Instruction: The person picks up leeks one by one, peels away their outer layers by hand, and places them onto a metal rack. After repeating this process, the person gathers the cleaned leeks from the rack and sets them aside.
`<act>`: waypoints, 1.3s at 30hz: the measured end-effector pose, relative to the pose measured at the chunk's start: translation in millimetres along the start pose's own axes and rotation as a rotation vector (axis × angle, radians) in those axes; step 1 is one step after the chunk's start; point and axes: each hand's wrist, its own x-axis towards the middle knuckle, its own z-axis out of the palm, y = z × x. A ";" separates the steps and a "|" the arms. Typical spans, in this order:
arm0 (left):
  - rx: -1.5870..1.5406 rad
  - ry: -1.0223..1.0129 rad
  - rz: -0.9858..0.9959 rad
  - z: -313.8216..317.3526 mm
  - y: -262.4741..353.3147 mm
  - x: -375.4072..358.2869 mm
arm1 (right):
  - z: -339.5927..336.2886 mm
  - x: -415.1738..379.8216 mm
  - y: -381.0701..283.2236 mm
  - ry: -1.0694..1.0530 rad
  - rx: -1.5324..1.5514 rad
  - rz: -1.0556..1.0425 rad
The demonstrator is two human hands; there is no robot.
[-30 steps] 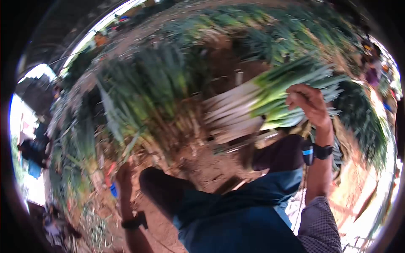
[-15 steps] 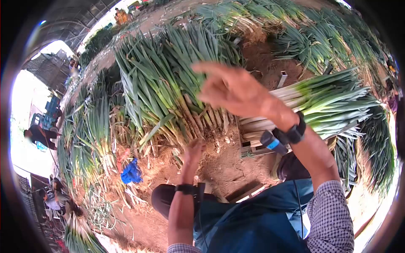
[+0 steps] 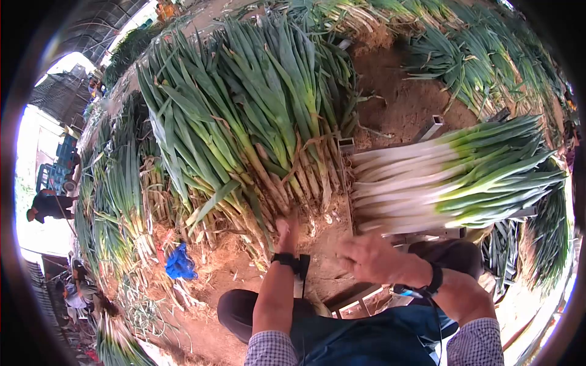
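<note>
At the root ends of a big standing pile of uncleaned green onions (image 3: 250, 122), my left hand (image 3: 287, 235) is closed around the base of a green onion stalk; its fingertips are partly hidden. My right hand (image 3: 384, 261) is smeared by motion, with the fingers seemingly curled; I see nothing plainly in it. It is just below the white ends of a stack of cleaned green onions (image 3: 415, 177). That stack lies sideways on a metal frame (image 3: 349, 146), green leaves to the right.
More green onions (image 3: 131, 177) stand at the left, and others (image 3: 476, 61) lie at the back right. A blue bundle (image 3: 180, 262) rests on the dirt floor (image 3: 329, 250) among roots. A person (image 3: 49, 204) is at the far left near a blue vehicle (image 3: 64, 158).
My right hand has come down and toward me from above the piles, to below the cleaned stack. My left hand stays at the root ends. The view has shifted a little.
</note>
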 end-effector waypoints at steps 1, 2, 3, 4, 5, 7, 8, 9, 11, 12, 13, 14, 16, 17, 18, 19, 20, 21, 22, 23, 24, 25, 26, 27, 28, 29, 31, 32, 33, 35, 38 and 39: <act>0.021 -0.012 0.066 -1.4 20.8 -11.2 | 0.5 1.1 2.1 -0.082 -0.013 -0.011; 0.042 0.009 0.125 -11.7 39.7 -19.1 | 0.5 -1.2 4.4 -0.091 -0.046 -0.095; 0.064 0.065 0.167 -31.3 48.4 -25.1 | -3.1 2.3 1.5 -0.111 -0.043 -0.105; 0.090 0.132 0.188 -51.4 45.0 -31.8 | -6.9 4.9 -1.7 -0.132 -0.040 -0.114; -0.031 0.166 0.129 -46.5 40.4 -31.8 | -10.8 7.2 -4.4 -0.152 -0.037 -0.124; -0.444 0.068 0.016 -68.7 76.3 -68.9 | 2.8 2.7 4.7 -0.051 0.044 0.025; -0.665 0.028 0.094 -88.2 107.4 -100.5 | 7.0 4.6 7.2 -0.049 0.080 0.027; -0.731 -0.007 0.130 -105.7 125.8 -124.1 | 10.0 7.2 6.4 -0.040 0.111 0.038; -0.697 0.110 0.353 -121.3 132.0 -133.6 | 13.2 14.6 5.2 -0.058 0.276 0.157; -0.792 0.092 0.426 -139.5 148.7 -154.2 | 15.1 21.0 3.9 -0.094 0.411 0.257; -0.743 0.089 0.427 -160.2 159.6 -178.1 | 18.5 29.9 2.4 -0.138 0.547 0.356; -0.693 0.083 0.424 -180.1 167.6 -204.2 | 24.4 38.3 5.1 -0.130 0.670 0.414; -0.546 0.037 0.468 -205.9 161.3 -232.4 | 36.0 58.6 5.7 -0.108 0.908 0.545; -0.532 -0.010 0.459 -212.1 151.3 -246.9 | 44.7 68.0 1.1 -0.083 0.975 0.507; -0.518 -0.058 0.450 -216.9 144.8 -266.9 | 61.1 79.9 18.9 -0.134 1.133 0.467; -0.484 0.043 0.475 -213.2 136.2 -285.8 | 75.5 94.3 13.0 -0.139 1.253 0.475; -0.452 0.144 0.497 -206.2 125.9 -304.0 | 81.6 105.0 4.4 -0.139 1.310 0.488; -0.447 0.118 0.484 -201.8 117.0 -321.7 | 87.4 115.8 -5.0 -0.139 1.367 0.501; -0.439 0.093 0.474 -198.0 106.5 -334.9 | 90.3 126.6 -15.8 -0.129 1.364 0.512; -0.377 0.089 0.449 -188.6 92.1 -344.6 | 94.0 136.6 -26.6 -0.117 1.362 0.526; -0.313 0.083 0.425 -181.4 81.0 -350.5 | 95.5 145.1 -45.5 0.136 1.288 0.601; -0.290 0.070 0.421 -184.5 76.2 -356.9 | 105.0 157.4 -34.7 0.229 1.297 0.568; -0.270 0.054 0.414 -189.6 73.0 -366.9 | 117.4 172.1 -5.9 0.322 1.304 0.539; -0.249 0.036 0.406 -192.7 68.8 -372.4 | 112.0 182.4 -3.2 0.242 1.361 0.538; -0.252 0.079 0.438 -191.3 61.6 -371.1 | 102.3 190.4 -16.2 0.160 1.413 0.539; -0.253 0.118 0.469 -189.7 54.4 -368.4 | 92.3 195.0 -27.9 0.145 1.471 0.496; -0.253 0.167 0.504 -197.2 52.7 -366.8 | 64.2 200.5 -71.0 0.103 1.540 0.395; -0.256 0.181 0.509 -206.6 59.5 -369.5 | 50.4 204.4 -87.6 0.074 1.546 0.334; -0.260 0.195 0.516 -212.6 64.0 -370.1 | 36.4 209.0 -100.5 0.045 1.549 0.272; -0.312 0.234 0.569 -206.2 60.9 -353.7 | 6.8 216.9 -121.2 0.052 1.497 0.133; -0.450 0.216 0.635 -200.5 65.3 -330.1 | -27.0 217.2 -130.3 0.046 1.381 -0.025; -0.507 0.201 0.650 -198.3 66.7 -323.3 | -33.4 214.8 -132.5 0.062 1.349 -0.037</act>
